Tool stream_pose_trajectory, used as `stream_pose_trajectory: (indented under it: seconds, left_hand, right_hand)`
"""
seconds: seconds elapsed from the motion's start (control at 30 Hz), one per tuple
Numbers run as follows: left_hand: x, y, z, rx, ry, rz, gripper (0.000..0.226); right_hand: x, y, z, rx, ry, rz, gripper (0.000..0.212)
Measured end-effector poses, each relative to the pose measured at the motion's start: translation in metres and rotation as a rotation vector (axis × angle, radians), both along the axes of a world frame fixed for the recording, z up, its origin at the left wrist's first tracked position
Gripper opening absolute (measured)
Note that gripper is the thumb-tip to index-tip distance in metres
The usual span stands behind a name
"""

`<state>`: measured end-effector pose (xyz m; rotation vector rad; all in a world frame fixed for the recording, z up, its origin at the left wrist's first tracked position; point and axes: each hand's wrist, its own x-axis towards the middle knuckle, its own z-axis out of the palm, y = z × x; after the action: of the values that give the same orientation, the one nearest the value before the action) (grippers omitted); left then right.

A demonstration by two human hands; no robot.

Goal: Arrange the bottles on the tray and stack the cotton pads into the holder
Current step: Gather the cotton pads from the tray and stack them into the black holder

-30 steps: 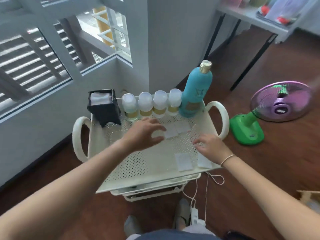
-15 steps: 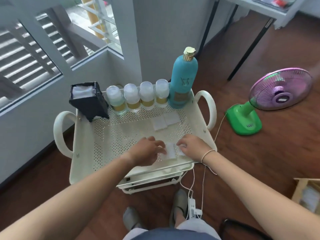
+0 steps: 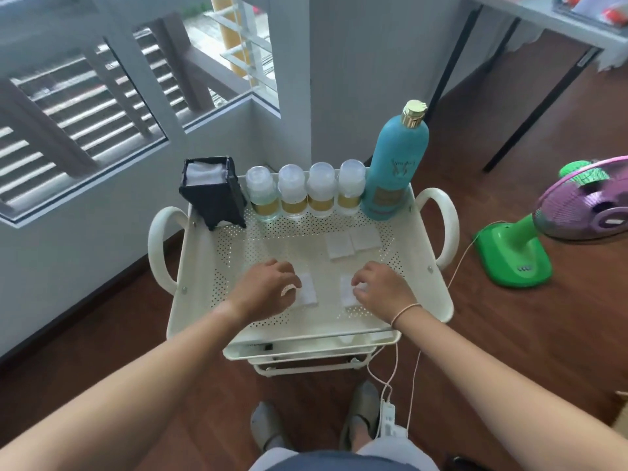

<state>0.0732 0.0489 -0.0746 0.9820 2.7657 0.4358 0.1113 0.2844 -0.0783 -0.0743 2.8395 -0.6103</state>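
I saw left hand (image 3: 268, 292), right hand (image 3: 382, 290) curled on cotton pads (image 3: 308, 295), pinch unclear; flat pads could slip, 11 o'clock holder (image 3: 212, 195) tip.

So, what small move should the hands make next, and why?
Probably pinch up both pads and carry them to the black holder: the left hand rests on one cotton pad, the right hand on a second pad, both flat on the tray.

holder (image 3: 212, 192) rear-left on tray (image 3: 421, 266) | bottles (image 3: 306, 193) right of it | pads (image 3: 353, 243) in front
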Motion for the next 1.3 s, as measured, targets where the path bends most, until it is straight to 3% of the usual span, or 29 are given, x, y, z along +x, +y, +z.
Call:
stream_pose_trajectory:
  seconds: [0.13, 0.33, 0.53, 0.83, 1.3]
  left_hand:
    - [0.004, 0.017, -0.008, -0.016, -0.001, 0.113, 0.021]
    - [0.002, 0.023, -0.014, -0.033, 0.042, 0.174, 0.019]
    - [-0.004, 0.027, -0.013, -0.043, 0.041, 0.161, 0.021]
    - [-0.044, 0.072, 0.014, 0.127, 0.117, 0.129, 0.019]
    - [-0.072, 0.103, -0.002, 0.086, 0.126, 0.142, 0.018]
  right_hand:
    - [0.002, 0.0, -0.008, 0.124, 0.032, 0.022, 0.018]
    - [-0.003, 0.002, -0.012, 0.118, 0.053, 0.023, 0.017]
    - [-0.008, 0.014, -0.007, 0.086, 0.092, 0.034, 0.016]
    - [-0.059, 0.039, 0.024, 0.1, 0.176, 0.008, 0.016]
    - [-0.095, 0.04, 0.013, 0.182, 0.103, 0.061, 0.016]
